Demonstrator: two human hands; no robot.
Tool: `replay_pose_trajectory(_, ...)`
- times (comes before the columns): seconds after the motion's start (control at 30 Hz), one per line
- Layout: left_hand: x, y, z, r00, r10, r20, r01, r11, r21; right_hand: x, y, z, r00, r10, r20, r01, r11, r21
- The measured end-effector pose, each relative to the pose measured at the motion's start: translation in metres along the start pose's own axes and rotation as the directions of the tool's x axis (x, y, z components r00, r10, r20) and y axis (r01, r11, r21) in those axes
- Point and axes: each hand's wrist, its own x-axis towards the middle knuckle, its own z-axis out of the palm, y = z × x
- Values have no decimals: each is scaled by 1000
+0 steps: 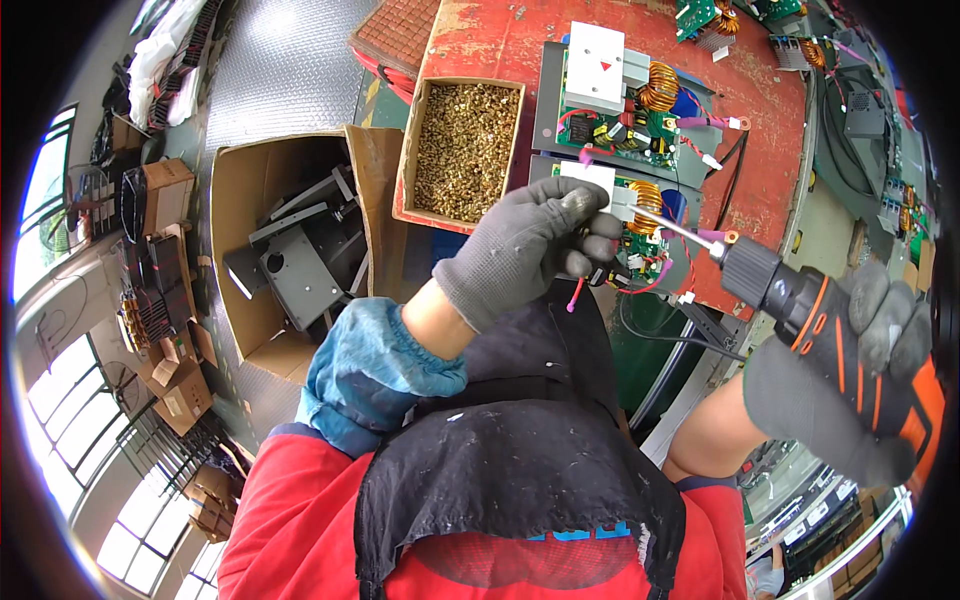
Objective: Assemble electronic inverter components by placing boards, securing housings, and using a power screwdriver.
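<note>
My right hand (pixel 870 370), in a grey glove, grips a black and orange power screwdriver (pixel 775 280). Its long bit (pixel 675 230) points left, toward the fingers of my left hand (pixel 530 240). That hand, also gloved, has its thumb and fingers pinched together beside the bit's tip; whatever they hold is too small to make out. Under them lies a circuit board (pixel 630 265) with a copper-wound coil (pixel 643 205) and a white plate (pixel 590 178), partly hidden by my left hand. A second board assembly (pixel 620 130) sits just beyond it on a grey metal base.
An open box of brass-coloured small fasteners (pixel 463 150) stands on the worn red table (pixel 480 45). Left of it, a cardboard box (pixel 235 220) holds grey metal brackets (pixel 300 275). More coil boards (pixel 710 22) lie at the far right. Cables run along the table's right side.
</note>
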Motion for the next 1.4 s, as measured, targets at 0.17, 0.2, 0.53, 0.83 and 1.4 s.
replay_pose_trajectory(0.17, -4, -13, -10, 997, -22, 78, 30, 994, -108, -6, 1, 22, 971, -230, 72, 233, 972, -36)
replay_pose_trajectory(0.2, -4, -13, -11, 995, -20, 94, 30, 994, -105, -4, 4, 22, 971, -207, 121, 203, 978, 46)
replay_pose_trajectory(0.53, -11, -19, -4, 996, -94, -1, 94, 990, -103, -16, -2, 38, 978, 40, 205, -62, 993, 99)
replay_pose_trajectory(0.83, -15, -23, 6, 989, -134, -57, 125, 983, -137, -30, -6, 39, 959, -72, 274, 97, 992, -76)
replay_pose_trajectory(1.4, -16, -23, 4, 987, -162, 18, 163, 970, -178, -37, -6, 40, 938, -178, 297, 207, 976, -66)
